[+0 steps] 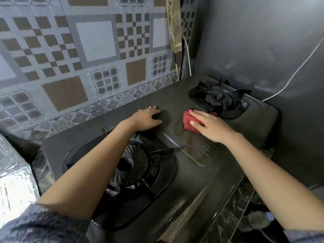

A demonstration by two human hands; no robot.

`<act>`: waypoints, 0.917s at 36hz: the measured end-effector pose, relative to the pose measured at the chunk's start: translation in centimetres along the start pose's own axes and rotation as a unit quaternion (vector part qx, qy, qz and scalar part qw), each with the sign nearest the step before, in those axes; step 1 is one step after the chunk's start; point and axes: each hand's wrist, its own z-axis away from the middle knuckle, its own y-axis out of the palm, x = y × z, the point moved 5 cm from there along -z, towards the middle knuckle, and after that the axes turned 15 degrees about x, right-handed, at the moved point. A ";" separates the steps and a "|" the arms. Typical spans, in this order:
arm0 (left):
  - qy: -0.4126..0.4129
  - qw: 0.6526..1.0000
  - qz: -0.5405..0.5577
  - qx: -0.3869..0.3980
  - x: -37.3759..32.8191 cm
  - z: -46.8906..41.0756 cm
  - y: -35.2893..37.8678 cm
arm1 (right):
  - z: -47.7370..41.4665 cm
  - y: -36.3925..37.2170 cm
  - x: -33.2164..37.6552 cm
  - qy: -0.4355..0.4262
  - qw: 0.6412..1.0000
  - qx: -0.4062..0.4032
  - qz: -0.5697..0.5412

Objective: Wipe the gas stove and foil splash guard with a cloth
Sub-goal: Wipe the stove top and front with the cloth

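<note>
A dark two-burner gas stove (177,106) fills the middle of the view. My right hand (210,126) presses a red cloth (190,121) flat on the stove top between the two burners, next to the far burner (219,100). My left hand (146,120) rests palm down on the stove top behind the near burner (133,163), fingers spread, holding nothing. The patterned foil splash guard (87,58) covers the wall behind the stove; a plain grey panel (254,41) stands at the right.
A white cable (296,71) runs down the right panel to the stove's far corner. A worn strip (174,23) and another cable hang in the wall corner. A foil-wrapped surface (12,176) sits at the left. A wire rack (245,207) shows below the stove's front edge.
</note>
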 end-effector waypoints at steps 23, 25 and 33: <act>-0.034 0.999 -0.007 0.004 -0.4 -0.1 -0.5 | 1.7 2.7 3.6 -0.178 0.983 0.032 0.025; -0.037 0.999 -0.019 0.002 -1.0 -0.2 -0.7 | 2.4 2.4 2.3 -0.180 0.983 0.043 0.016; -0.037 0.998 -0.042 -0.023 -2.7 -0.9 -0.6 | 0.0 0.4 -0.1 -0.122 0.990 0.066 0.035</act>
